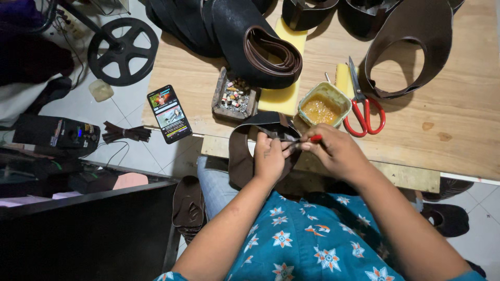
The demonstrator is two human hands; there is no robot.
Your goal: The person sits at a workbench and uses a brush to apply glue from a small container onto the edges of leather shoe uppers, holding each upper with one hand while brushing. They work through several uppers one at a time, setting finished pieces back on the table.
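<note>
Room: I look down on a pale tiled floor (135, 112) with a wooden bench (442, 104) across the top.
Bench load: dark leather cut-outs (406, 47) and coiled strips (273, 54) lie heaped at the far edge, probably stock kept within reach.
Work piece: a brown leather strap piece (240, 156) hangs off the bench's near edge.
Left hand (269, 157): fingers pinch the strap's upper edge, steadying it.
Right hand (338, 151): fingers clenched on a red-handled tool (312, 138) touching the strap.
Small things: glue tub (324, 105), red scissors (362, 106), phone (169, 113).
</note>
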